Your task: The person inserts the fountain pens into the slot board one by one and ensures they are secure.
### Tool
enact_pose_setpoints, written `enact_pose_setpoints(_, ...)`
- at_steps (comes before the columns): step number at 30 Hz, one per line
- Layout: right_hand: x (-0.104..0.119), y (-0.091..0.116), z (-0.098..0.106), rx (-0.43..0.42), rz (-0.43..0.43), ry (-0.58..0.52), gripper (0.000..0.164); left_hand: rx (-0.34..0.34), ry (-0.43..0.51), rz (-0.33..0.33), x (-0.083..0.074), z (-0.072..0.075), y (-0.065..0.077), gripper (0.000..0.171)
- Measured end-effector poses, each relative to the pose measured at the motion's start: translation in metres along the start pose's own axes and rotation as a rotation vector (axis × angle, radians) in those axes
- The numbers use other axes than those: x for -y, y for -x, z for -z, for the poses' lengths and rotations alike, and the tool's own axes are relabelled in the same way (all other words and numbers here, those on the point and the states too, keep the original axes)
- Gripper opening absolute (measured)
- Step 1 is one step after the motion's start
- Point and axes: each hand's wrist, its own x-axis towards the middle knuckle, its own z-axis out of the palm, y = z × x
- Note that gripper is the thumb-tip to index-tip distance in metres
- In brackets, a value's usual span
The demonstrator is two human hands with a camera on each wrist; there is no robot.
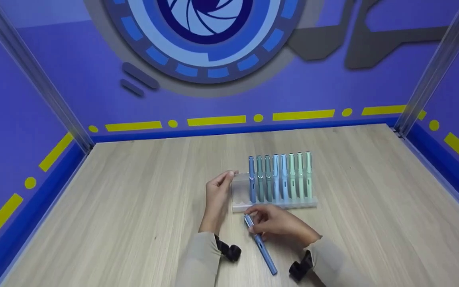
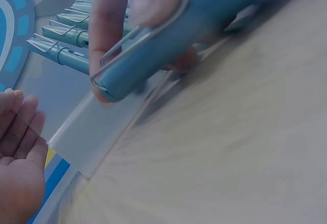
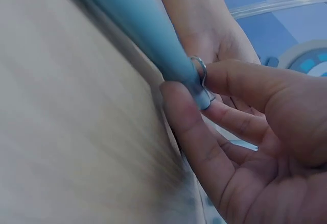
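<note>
A clear pen stand stands upright on the table, with several pens in a row, running from blue through dark green and light blue to pale green. My left hand pinches the stand's left edge between thumb and fingers. In front of the stand, my right hand pinches a blue pen near its clip end. That pen slants with its other end toward me, low over the table. In the right wrist view, the thumb and fingers of my right hand close round the pen beside its wire clip.
The wood-grain table reaches back to a blue-purple printed wall. Side walls with metal corner posts enclose it left and right. Black wrist cameras sit at both cuffs, close to the blue pen. The stand's left section holds no pens.
</note>
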Motion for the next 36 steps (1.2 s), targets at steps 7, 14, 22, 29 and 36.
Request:
enact_pose_setpoints(7, 0.001, 0.000, 0.003, 0.009, -0.025, -0.080, 0.044, 0.017, 0.004, 0.009, -0.007, 0.000, 0.004, 0.031)
enact_pose_setpoints(14, 0.006, 0.002, 0.005, -0.016, -0.010, -0.160, 0.046, 0.013, 0.037, -0.027, 0.002, 0.001, -0.002, 0.028)
enact_pose_setpoints(22, 0.010, 0.001, 0.008, -0.046, 0.040, -0.169, 0.050, 0.011, 0.010, -0.039, 0.003, 0.002, -0.001, 0.027)
enact_pose_setpoints(29, 0.019, -0.002, 0.011, -0.117, 0.080, -0.151, 0.049, 0.017, 0.010, -0.045, 0.001, 0.001, 0.001, 0.029)
enact_pose_setpoints(36, 0.028, -0.006, 0.016, -0.195, 0.105, -0.133, 0.047, 0.010, -0.020, -0.057, 0.002, 0.002, -0.001, 0.027)
